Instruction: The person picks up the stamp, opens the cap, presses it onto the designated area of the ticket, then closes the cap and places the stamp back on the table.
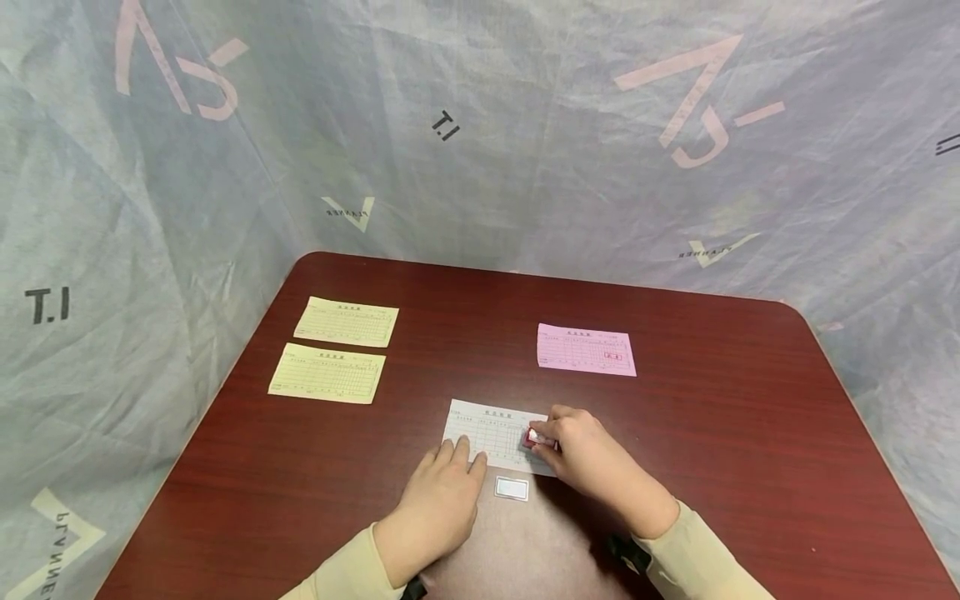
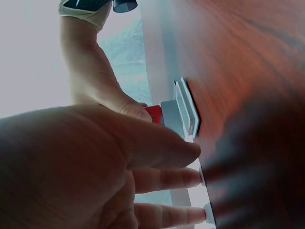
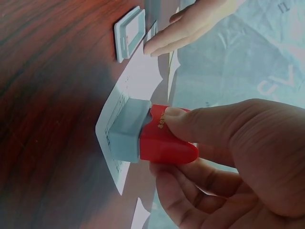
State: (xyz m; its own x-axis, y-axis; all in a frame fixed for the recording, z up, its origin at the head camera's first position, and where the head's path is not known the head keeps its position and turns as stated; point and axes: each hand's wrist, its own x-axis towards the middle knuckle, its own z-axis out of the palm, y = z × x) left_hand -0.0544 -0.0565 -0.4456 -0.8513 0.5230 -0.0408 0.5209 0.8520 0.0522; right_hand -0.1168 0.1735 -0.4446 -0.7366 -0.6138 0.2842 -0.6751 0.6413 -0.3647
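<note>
Right hand [image 1: 585, 447] pinches red-and-grey plastic block stamp [image 3: 159, 136] at right end of white rectangular paper slip [image 1: 491, 429]; left hand [image 1: 441, 502], fingers extended, rests on near-left edge. Press square, don't slide; underside hidden, full contact unclear.

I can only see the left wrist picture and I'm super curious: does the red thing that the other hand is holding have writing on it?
Observer: Yes, the stamp has gold writing on its red part.
Child: Are there any colourful papers I can't see?
Observer: Yes, two yellow papers lie on the left side of the table.
Child: Does any paper have red on it?
Observer: Yes, the pink paper beyond the right hand has a small red mark.
</note>
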